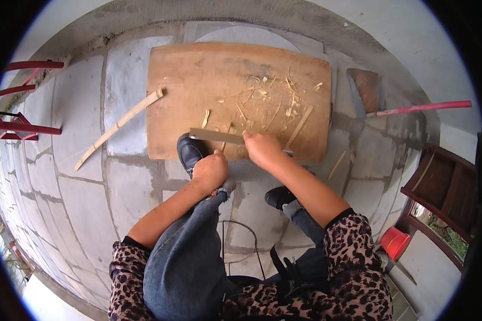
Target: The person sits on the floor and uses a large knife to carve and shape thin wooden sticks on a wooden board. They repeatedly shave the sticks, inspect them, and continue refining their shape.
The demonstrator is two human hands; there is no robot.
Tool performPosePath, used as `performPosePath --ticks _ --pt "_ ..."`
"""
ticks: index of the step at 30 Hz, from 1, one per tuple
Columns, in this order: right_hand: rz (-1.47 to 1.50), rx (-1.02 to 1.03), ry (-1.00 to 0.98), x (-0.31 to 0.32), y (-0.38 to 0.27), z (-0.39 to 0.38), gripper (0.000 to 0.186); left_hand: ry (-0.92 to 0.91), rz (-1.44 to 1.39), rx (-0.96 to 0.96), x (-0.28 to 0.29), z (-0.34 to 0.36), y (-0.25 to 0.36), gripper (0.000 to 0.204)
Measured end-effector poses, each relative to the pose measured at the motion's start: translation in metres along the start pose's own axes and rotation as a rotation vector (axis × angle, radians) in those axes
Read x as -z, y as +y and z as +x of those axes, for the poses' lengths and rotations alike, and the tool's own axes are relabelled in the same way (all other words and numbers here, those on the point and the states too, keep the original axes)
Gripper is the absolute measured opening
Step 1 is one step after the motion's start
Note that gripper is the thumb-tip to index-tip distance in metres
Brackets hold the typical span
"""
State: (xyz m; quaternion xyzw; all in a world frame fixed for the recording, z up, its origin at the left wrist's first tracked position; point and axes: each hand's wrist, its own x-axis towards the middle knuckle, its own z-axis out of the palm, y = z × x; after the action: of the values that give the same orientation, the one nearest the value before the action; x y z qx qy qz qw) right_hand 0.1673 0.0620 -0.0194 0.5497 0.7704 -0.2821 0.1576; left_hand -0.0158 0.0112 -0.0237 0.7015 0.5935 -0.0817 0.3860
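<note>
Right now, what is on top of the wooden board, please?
On the wooden board, loose shavings, a flat pale strip and one end of a long pale piece are visible. Whatever lies beneath the knife blade or right hand is covered.

Leopard-print sleeves (353, 243) (their cuffs (340, 218) black) accompany blue jeans (179, 257) and black shoes (189, 152).

Stone paving (85, 208), red bucket (395, 243) and wood shavings (293, 100) suggest a home yard.

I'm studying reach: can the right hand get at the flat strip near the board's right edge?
Likely yes: the flat strip lies close by, mostly uncovered, but the right hand holds a knife.
</note>
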Motion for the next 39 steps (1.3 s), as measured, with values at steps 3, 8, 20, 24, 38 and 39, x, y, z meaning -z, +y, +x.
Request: performPosePath --ticks 3,8,20,24,38,39 --pt "-0.005 -0.054 -0.021 -0.006 0.014 0.015 0.022 -0.026 0.023 0.006 0.001 -0.005 0.003 0.017" --pt "0.093 -0.124 0.044 -0.035 0.031 0.021 0.02 -0.14 -0.873 0.138 -0.007 0.002 -0.024 0.026" --pt "0.188 -0.373 0.497 -0.07 0.031 -0.006 0.056 -0.197 -1.813 0.181 0.031 -0.02 -0.023 0.024" --pt "0.91 -0.18 0.574 -0.04 0.006 -0.011 0.039 -0.255 -1.869 -0.007 0.023 -0.017 -0.024 0.022" --pt "1.838 0.259 0.717 0.17 -0.069 -0.185 0.037 -0.081 -0.807 -0.491 0.185 -0.159 0.106 0.025" --pt "1.851 0.325 0.759 0.175 -0.068 -0.202 0.033 -0.046 -0.806 -0.499 0.187 -0.176 0.116 0.024"
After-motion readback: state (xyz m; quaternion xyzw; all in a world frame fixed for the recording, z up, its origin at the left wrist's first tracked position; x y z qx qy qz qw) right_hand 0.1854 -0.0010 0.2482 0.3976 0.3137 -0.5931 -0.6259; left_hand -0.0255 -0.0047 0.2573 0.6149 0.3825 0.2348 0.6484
